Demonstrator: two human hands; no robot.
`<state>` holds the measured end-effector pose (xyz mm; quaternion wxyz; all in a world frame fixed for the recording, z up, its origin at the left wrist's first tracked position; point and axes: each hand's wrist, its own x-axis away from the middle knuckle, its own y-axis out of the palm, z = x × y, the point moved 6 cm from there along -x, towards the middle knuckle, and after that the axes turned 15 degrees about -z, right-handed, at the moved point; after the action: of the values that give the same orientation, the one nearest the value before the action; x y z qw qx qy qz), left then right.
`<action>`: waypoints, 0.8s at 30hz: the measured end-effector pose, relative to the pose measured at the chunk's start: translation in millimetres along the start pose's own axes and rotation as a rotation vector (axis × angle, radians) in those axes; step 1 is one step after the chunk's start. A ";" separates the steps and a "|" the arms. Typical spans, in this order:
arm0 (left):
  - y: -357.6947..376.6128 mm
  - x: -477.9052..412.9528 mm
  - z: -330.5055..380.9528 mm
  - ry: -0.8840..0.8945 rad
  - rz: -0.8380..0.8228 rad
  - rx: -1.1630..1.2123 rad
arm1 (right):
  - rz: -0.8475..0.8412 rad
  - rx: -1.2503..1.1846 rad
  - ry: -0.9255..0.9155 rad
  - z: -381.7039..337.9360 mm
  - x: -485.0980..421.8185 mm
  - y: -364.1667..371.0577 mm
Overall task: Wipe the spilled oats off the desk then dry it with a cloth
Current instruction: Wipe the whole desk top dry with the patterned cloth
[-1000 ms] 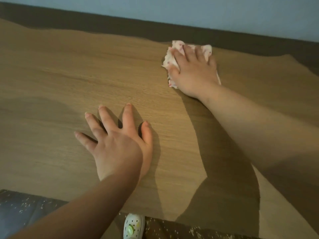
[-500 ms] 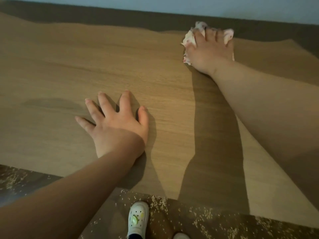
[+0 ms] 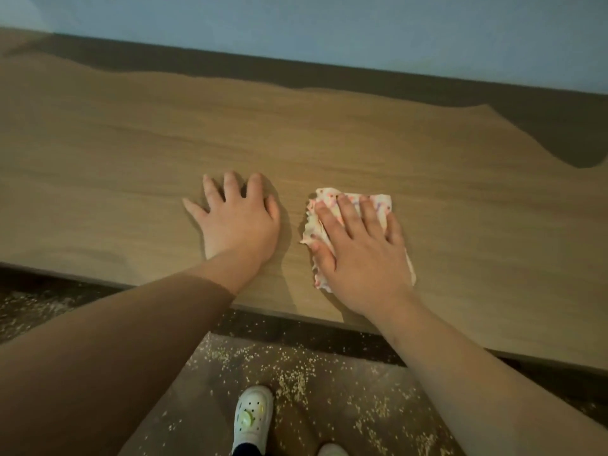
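Left hand (image 3: 238,222): open, palm down, fingers spread, flat on the desk (image 3: 131,166) near the front edge. Empty; nothing under it but bare wood.

Right hand (image 3: 360,255): open, palm down, fingers extended and pressed flat onto the cloth (image 3: 320,218). No closed grip; cloth pinned between palm and desk top.

Cloth: white with small pink and blue print, crumpled, lying on the desk just right of the left hand and apart from it. Left and far edges showing past the fingers; a strip also showing at the right side of the hand. Close to the front edge of the desk.

Desk: light wood grain, reaching back to a pale blue wall (image 3: 329,24). Dark shadow band along the far edge and over the right rear corner. No grains discernible on the visible top.

Oats (image 3: 296,383): scattered on the dark floor (image 3: 329,422) below the front edge, densest around the white shoe (image 3: 252,419). More grains at far left on the floor.

Both forearms bare, entering from the bottom of the view.
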<state>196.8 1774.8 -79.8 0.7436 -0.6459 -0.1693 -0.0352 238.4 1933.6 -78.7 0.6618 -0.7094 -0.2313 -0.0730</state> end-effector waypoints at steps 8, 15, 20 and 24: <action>-4.1 20.9 36.4 0.420 0.143 -0.150 | -0.046 -0.020 0.105 43.7 37.6 9.3; 7.2 31.4 59.5 0.355 -0.015 -0.132 | -0.035 -0.031 0.167 65.7 59.9 14.4; 1.5 15.0 81.2 0.363 -0.031 -0.210 | -0.040 -0.015 0.105 78.4 48.4 7.4; -5.0 -10.5 116.6 0.378 -0.067 -0.122 | -0.016 -0.057 0.159 95.0 19.1 -3.5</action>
<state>161.5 1885.6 -65.5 0.7199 -0.6657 -0.0455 -0.1910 234.5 2030.6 -78.4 0.6570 -0.7180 -0.1816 -0.1409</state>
